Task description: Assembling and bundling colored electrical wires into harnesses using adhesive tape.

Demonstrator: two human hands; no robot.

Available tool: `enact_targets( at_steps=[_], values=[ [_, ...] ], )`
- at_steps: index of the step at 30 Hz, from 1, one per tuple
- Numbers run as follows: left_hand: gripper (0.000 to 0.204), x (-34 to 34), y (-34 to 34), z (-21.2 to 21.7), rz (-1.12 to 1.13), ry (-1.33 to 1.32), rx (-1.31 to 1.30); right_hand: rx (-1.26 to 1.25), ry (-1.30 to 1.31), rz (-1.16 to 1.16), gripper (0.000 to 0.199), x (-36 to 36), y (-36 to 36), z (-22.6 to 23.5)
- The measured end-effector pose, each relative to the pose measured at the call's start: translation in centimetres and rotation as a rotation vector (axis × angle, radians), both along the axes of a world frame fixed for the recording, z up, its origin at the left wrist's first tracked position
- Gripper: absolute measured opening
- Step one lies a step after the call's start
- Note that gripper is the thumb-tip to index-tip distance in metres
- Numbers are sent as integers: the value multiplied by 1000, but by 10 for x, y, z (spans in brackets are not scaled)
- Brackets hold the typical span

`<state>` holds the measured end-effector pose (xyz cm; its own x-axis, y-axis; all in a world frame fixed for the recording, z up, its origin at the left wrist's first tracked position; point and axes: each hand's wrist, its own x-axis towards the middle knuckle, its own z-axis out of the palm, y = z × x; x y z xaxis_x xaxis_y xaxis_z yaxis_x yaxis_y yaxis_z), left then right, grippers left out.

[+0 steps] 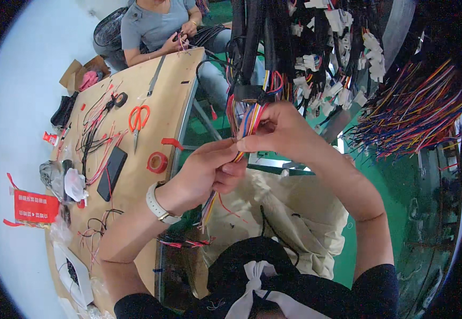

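A bundle of thin coloured wires [251, 118], red, blue, yellow and white, hangs down from a thick black-sleeved cable [252, 42]. My left hand [212, 166] is closed around the lower part of the bundle, and loose wire ends trail below its fingers. Just above it, my right hand [276, 133] pinches the same wires between thumb and fingers. The two hands meet at the bundle. A roll of black tape [248, 93] sits against the bundle where the sleeve ends, above my right hand.
On the wooden table [159, 101] at left lie orange-handled scissors [138, 121], red tape [157, 162], a black phone-like slab [112, 174] and scattered wires. Across it sits a person [159, 29] handling wires. White-tagged harnesses [342, 53] and a large wire bunch [414, 111] hang at right.
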<state>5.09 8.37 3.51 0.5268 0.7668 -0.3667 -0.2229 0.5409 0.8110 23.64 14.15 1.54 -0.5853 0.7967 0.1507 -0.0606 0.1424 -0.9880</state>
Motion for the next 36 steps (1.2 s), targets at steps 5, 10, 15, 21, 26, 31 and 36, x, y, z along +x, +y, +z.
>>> enact_targets(
  at_steps=[5,10,15,21,26,31,36],
  values=[
    [28,-1,-1,6,-40,118,83,-130,65,87,9,0,-1,5],
    [30,5,-4,9,28,134,143,-128,156,-236,14,-14,-10,-15],
    [28,17,-13,10,121,173,228,-360,497,-485,13,-34,-29,-8],
    [30,13,-11,5,183,239,316,-429,631,-500,18,-35,-19,-11],
    [24,8,-13,6,211,293,440,-354,537,-341,19,-24,-22,-5],
    [26,7,-17,9,163,386,481,-441,486,-308,18,-18,-27,3],
    [30,4,-23,12,110,241,402,-563,587,-134,16,-12,-24,-6]
  ],
)
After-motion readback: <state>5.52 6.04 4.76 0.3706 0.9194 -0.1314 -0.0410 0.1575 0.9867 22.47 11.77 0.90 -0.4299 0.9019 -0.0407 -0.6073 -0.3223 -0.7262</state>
